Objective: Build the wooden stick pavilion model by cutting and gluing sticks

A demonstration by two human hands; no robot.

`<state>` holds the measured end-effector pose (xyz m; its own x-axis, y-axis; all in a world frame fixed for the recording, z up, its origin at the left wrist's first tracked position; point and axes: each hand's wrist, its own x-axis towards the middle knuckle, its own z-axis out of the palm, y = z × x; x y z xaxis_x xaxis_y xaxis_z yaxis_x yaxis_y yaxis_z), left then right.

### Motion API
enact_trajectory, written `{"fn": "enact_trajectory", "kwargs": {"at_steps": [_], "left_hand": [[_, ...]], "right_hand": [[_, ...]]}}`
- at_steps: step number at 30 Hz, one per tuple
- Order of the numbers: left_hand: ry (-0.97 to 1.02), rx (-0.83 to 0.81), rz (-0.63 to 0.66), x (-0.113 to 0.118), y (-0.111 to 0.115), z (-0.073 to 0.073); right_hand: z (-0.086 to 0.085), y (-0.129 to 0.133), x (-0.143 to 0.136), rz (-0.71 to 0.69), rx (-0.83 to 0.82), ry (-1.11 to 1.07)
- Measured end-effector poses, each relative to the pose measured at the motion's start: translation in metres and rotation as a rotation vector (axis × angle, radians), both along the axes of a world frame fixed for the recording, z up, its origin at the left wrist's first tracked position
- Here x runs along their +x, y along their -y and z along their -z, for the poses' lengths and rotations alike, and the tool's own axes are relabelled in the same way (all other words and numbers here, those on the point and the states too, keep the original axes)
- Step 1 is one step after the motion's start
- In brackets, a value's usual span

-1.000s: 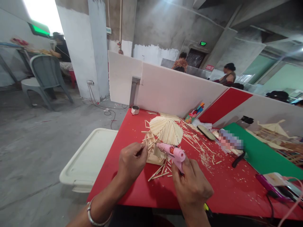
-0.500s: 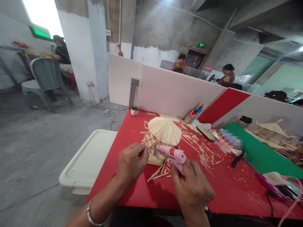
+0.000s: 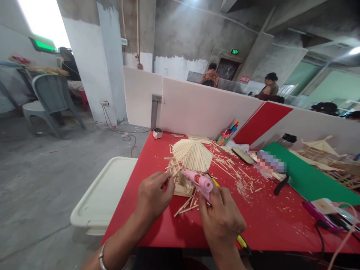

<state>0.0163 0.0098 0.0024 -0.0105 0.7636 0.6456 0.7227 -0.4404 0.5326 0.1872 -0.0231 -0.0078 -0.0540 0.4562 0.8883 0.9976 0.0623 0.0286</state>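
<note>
"What does each grip have?"
"The right grip (image 3: 223, 215) is wrapped around one pink hot-glue gun (image 3: 201, 181), nozzle angled toward the left grip (image 3: 154, 193). The left one is curled into a pinch; I can't tell whether a stick is in it."

"And the stick model?"
"One stick model (image 3: 182, 192), just beyond and between both grips, with one faceted stick roof (image 3: 195, 157) at its far side."

"Other counts?"
"Farther beyond the left grip, one tape roll (image 3: 158, 133); beyond the right, one cup of markers (image 3: 222, 140). Loose sticks (image 3: 185, 206) overlap too much to count."

"Room?"
"Bare red worktop (image 3: 126, 221) left of the left grip, out to its side edge. The near edge passes under both forearms. Right of the right grip, wood chips scatter toward one green board (image 3: 312, 183)."
</note>
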Motion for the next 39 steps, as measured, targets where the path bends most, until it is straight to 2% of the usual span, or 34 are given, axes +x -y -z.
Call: {"fn": "enact_trajectory", "kwargs": {"at_steps": [14, 16, 18, 21, 23, 26, 27, 29, 31, 33, 34, 36, 37, 39], "left_hand": [[-0.006, 0.062, -0.021, -0.003, 0.001, 0.005], [-0.024, 0.144, -0.041, -0.004, 0.006, 0.005], [-0.062, 0.3, -0.086, -0.006, 0.014, 0.003], [-0.021, 0.445, -0.06, -0.012, 0.027, -0.003], [0.096, 0.354, -0.058, -0.017, 0.03, -0.007], [0.365, 0.099, -0.115, -0.026, 0.024, -0.005], [0.489, 0.009, -0.134, -0.029, 0.02, -0.003], [0.782, -0.17, -0.081, -0.033, 0.01, 0.005], [1.025, -0.218, -0.056, -0.035, 0.005, 0.011], [1.045, -0.272, -0.078, -0.035, 0.008, 0.013], [1.014, -0.35, -0.053, -0.034, 0.014, 0.012], [1.022, -0.465, 0.042, -0.029, 0.037, 0.008], [0.981, -0.474, 0.114, -0.026, 0.052, 0.006], [0.937, -0.463, 0.146, -0.021, 0.083, 0.002]], "right_hand": [[0.004, 0.002, -0.003, -0.051, -0.035, -0.032], [0.005, 0.002, -0.002, -0.051, -0.032, -0.034], [0.006, 0.003, -0.001, -0.057, -0.024, -0.038], [0.007, 0.003, -0.001, -0.065, -0.011, -0.05], [0.007, 0.003, -0.001, -0.067, -0.009, -0.069], [0.006, 0.003, 0.001, -0.067, 0.006, -0.089], [0.006, 0.003, 0.002, -0.064, 0.012, -0.091], [0.005, 0.003, 0.004, -0.056, 0.022, -0.092], [0.005, 0.004, 0.006, -0.056, 0.033, -0.102], [0.006, 0.005, 0.008, -0.068, 0.053, -0.116], [0.006, 0.006, 0.009, -0.076, 0.063, -0.12], [0.007, 0.009, 0.01, -0.094, 0.062, -0.135], [0.008, 0.01, 0.01, -0.098, 0.056, -0.15], [0.007, 0.013, 0.009, -0.091, 0.047, -0.209]]}}
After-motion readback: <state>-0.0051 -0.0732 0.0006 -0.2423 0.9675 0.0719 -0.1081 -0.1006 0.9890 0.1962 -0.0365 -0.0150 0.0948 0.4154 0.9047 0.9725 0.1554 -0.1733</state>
